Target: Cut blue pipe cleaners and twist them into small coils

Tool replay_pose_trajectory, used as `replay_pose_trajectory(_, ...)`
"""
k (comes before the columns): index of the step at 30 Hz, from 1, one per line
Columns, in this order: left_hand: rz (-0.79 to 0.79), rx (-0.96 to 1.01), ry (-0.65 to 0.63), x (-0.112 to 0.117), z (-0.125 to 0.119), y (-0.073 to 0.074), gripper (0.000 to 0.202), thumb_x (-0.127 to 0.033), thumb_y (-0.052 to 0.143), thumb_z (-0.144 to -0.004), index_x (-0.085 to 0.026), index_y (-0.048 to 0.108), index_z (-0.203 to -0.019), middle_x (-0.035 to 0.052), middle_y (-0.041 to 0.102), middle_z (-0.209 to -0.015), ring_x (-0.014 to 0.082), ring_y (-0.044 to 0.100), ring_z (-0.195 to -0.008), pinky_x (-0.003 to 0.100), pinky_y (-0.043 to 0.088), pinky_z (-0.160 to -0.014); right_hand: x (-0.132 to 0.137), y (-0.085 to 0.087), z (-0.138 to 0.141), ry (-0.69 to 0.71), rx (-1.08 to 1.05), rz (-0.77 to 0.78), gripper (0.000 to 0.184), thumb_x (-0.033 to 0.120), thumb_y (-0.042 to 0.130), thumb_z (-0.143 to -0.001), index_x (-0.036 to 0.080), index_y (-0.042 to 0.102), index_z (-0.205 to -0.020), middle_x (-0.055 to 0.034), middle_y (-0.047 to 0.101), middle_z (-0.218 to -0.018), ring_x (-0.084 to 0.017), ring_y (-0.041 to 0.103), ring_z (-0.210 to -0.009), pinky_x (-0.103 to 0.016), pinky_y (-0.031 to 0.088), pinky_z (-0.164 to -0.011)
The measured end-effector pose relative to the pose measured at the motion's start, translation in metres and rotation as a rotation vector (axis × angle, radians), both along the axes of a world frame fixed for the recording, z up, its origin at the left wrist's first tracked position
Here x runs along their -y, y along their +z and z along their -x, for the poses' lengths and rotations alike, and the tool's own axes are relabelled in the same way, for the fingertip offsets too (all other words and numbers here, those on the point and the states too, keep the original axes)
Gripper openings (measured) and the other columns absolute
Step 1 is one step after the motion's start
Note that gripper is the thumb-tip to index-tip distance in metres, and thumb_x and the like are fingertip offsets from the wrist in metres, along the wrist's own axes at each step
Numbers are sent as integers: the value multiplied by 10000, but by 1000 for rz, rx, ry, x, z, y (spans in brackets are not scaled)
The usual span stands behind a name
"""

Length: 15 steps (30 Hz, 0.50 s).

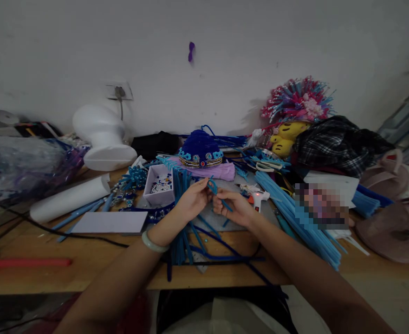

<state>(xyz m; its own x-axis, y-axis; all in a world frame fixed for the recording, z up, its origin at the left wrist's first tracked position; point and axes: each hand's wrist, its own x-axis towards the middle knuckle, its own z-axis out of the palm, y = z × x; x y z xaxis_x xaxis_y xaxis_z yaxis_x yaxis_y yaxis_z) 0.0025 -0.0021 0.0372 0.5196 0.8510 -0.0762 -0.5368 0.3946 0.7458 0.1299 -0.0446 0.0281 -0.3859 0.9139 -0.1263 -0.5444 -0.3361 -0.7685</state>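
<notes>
Between my two hands is a blue pipe cleaner (212, 187), bent into a small loop at its top. The fingertips of my left hand (200, 197) pinch the loop from the left. My right hand (234, 207) is closed around the lower part, and a tail pokes out below its fingers. Just behind them sits a dark blue fuzzy headpiece (201, 147) with a jewelled band. A white glue gun (258, 195) with a lit red light lies right of my right hand. Left of my left wrist stands a pale box (159, 184) of beads and gems.
Bundles of light blue pipe cleaners (295, 218) lie to the right, darker strands (225, 255) in front. A white foam head (101, 137), a paper roll (70, 197) and a white card (110, 222) occupy the left. A black cable (61, 230) crosses the wooden table (120, 273).
</notes>
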Motion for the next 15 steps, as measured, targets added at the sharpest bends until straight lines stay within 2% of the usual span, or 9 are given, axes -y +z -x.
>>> replay_pose_trajectory(3,-40,43,-3,4,0,0,63,-199,616,-623,-167,565,-641,-13,574,-668,95,514,-611,222,408,-588,0,-1,2,58,-102,81,50,110,493,-656,148,495,-623,27,430,-511,-66,392,-493,-194,348,-506)
replay_pose_trajectory(7,-74,37,-25,7,1,1,70,-206,619,-614,-168,571,-645,10,591,-732,128,537,-702,247,425,-650,1,-2,5,134,-170,107,106,135,474,-662,140,456,-559,24,381,-502,-62,362,-470,-192,338,-486)
replay_pose_trajectory(15,-73,-18,-83,-1,2,-3,88,-236,608,-651,-161,562,-640,-3,552,-656,103,517,-632,236,422,-652,1,-1,2,93,-172,81,79,97,442,-677,149,460,-620,23,382,-514,-69,346,-483,-188,323,-482)
